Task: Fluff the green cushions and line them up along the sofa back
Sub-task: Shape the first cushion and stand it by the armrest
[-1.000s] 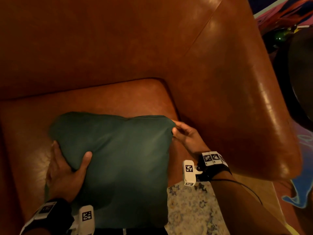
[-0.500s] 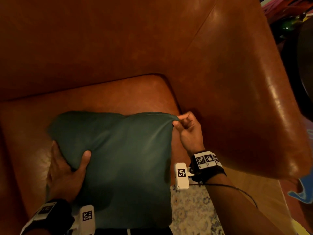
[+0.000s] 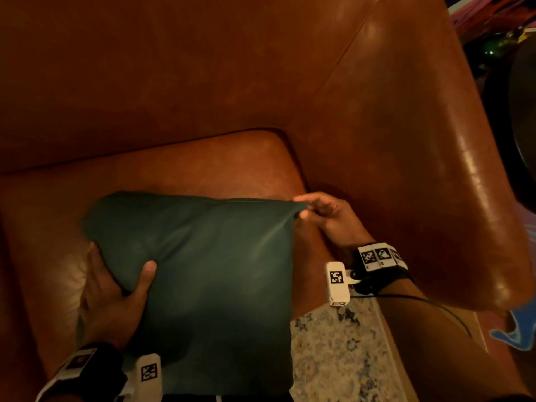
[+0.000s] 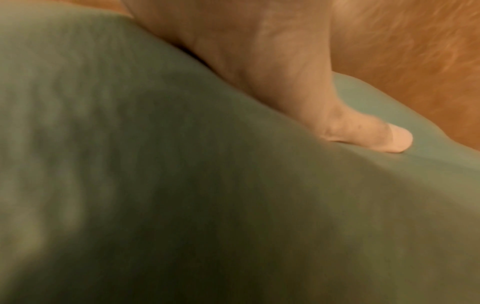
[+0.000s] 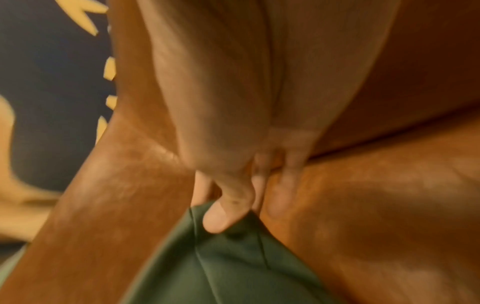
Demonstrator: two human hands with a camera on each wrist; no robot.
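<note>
One dark green cushion [image 3: 208, 280] lies over the front of the brown leather sofa seat [image 3: 185, 166], its near edge hanging past the seat front. My left hand [image 3: 116, 288] grips its left edge, thumb on top and fingers underneath; the left wrist view shows that thumb pressed into the green cushion [image 4: 182, 185]. My right hand [image 3: 316, 210] pinches the cushion's far right corner and pulls it taut toward the armrest. In the right wrist view the thumb of my right hand [image 5: 226, 216] presses on the cushion [image 5: 233, 267] corner seam. No other green cushion is in view.
The sofa back [image 3: 174, 76] rises behind the seat, and a broad leather armrest [image 3: 420, 169] closes off the right side. A patterned rug [image 3: 342, 358] covers the floor below the seat front. Dark objects and colourful clutter [image 3: 507, 39] sit beyond the armrest.
My right hand has shifted from the cushion's right edge to its far corner and drawn it out to a point. The left hand has kept its grip.
</note>
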